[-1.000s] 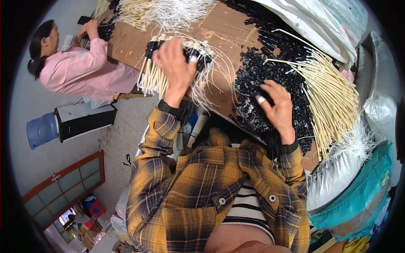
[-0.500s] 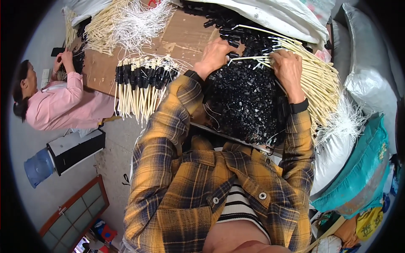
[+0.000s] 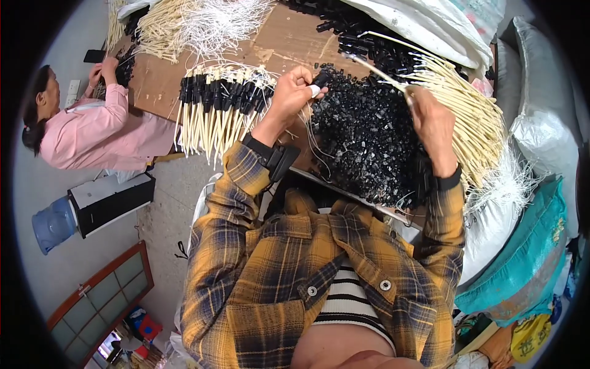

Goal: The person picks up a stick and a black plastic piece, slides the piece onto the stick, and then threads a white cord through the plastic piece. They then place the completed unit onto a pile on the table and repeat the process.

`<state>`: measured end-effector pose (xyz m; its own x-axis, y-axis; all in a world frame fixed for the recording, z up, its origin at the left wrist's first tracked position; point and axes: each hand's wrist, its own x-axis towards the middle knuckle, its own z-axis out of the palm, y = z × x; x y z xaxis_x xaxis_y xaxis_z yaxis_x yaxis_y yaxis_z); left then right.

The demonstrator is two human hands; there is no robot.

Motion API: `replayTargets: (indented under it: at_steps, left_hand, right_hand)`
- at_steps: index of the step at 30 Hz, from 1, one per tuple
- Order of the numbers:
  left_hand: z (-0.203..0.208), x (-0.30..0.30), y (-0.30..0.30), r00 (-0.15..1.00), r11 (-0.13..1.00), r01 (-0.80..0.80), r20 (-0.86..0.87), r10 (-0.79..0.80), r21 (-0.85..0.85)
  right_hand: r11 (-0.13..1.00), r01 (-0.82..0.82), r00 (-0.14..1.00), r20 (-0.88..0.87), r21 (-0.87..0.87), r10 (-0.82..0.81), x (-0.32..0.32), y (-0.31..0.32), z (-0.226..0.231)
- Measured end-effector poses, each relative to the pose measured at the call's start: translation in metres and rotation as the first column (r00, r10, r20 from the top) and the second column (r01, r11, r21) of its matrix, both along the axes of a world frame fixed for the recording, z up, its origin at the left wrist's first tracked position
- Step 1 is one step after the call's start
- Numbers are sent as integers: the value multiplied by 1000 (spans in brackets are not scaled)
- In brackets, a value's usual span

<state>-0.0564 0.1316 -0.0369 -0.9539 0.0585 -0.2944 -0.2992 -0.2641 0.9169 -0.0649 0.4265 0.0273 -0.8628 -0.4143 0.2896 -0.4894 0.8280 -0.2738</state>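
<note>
My left hand (image 3: 289,98) is closed, pinching a small black plastic piece (image 3: 320,79) at its fingertips, with something white on its thumb. My right hand (image 3: 431,120) grips a thin cream cord (image 3: 384,75), whose pale tip points up and left. The cord and the black piece are apart. Beneath and between both hands lies a heap of small shiny black pieces (image 3: 365,135). Past my right hand spreads a thick bundle of cream cords (image 3: 470,117) ending in white threads (image 3: 498,177). Left of my left hand lies a row of cream cords fitted with black sleeves (image 3: 224,95).
More black tubes (image 3: 362,46) lie at the back beside a white sack (image 3: 424,27). Cream cords with tangled white threads (image 3: 215,27) cover the far left of the brown table (image 3: 289,40). A person in pink (image 3: 107,132) works at left. Sacks (image 3: 547,111) crowd the right.
My hands have moved apart from close together at the heap's far side. My left hand has come nearer and left with the black piece; the cord in my right hand now tilts upward.
</note>
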Motion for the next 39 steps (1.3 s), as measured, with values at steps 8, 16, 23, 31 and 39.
replayTargets:
  at_steps: [8, 16, 23, 31, 39]
  left_hand:
    - [13, 24, 17, 947, 943, 217, -181, -266, -252]
    - [9, 34, 16, 828, 779, 111, -376, -416, -618]
    - [21, 38, 19, 855, 777, 88, -352, -380, -623]
    - [6, 37, 27, 477, 489, -451, -665, -574, -746]
    - [31, 60, 44, 655, 486, -267, -527, -542, -832]
  right_hand:
    - [954, -4, 984, 167, -299, 56, 54, -12, -6]
    - [961, -72, 983, 147, -266, 114, 66, -11, -5]
    - [964, -70, 982, 152, -258, 112, 72, -12, -5]
    - [981, 195, 972, 133, -1, -193, 76, -9, -15]
    - [315, 214, 843, 338, -924, 418, 70, -6, -26]
